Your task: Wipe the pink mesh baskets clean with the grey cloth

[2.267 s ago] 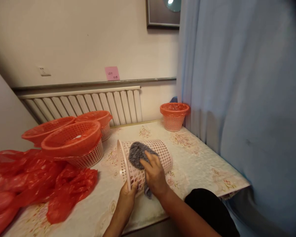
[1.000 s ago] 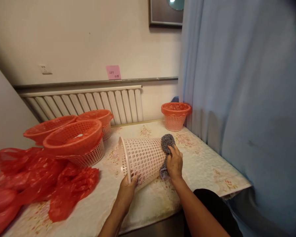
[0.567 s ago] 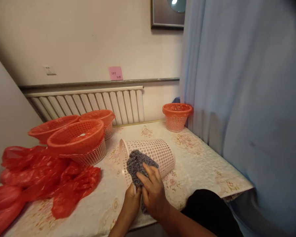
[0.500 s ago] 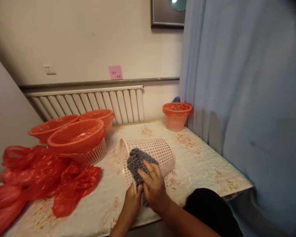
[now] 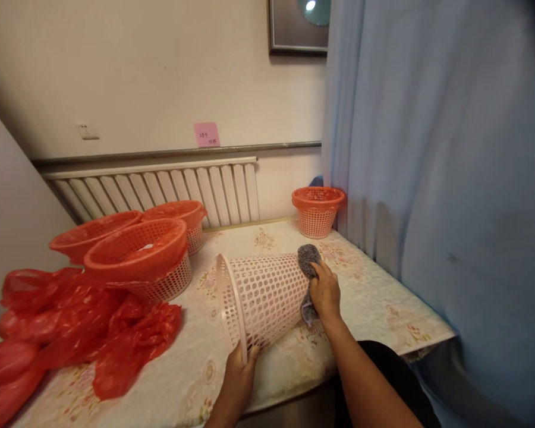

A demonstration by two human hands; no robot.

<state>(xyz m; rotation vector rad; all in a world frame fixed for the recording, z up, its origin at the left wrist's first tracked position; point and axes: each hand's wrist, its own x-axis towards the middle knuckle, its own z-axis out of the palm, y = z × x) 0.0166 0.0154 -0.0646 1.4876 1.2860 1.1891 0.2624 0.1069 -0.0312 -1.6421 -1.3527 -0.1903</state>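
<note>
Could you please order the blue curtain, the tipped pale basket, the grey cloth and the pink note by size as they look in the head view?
1. Blue curtain
2. Tipped pale basket
Unranked: grey cloth and pink note, as the right hand partly covers the cloth.

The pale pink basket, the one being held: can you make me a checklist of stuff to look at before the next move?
1. Left grip on the rim of the pale pink basket: ok, the thumb is on it.
2. Right grip on the grey cloth: ok, held against the base end.
3. Basket upright: not ok, it is tipped on its side, mouth to the left.
4. Red plastic bags apart from that basket: ok, they lie off to the left.
5. Basket clean all over: cannot tell, its far side is hidden.
</note>
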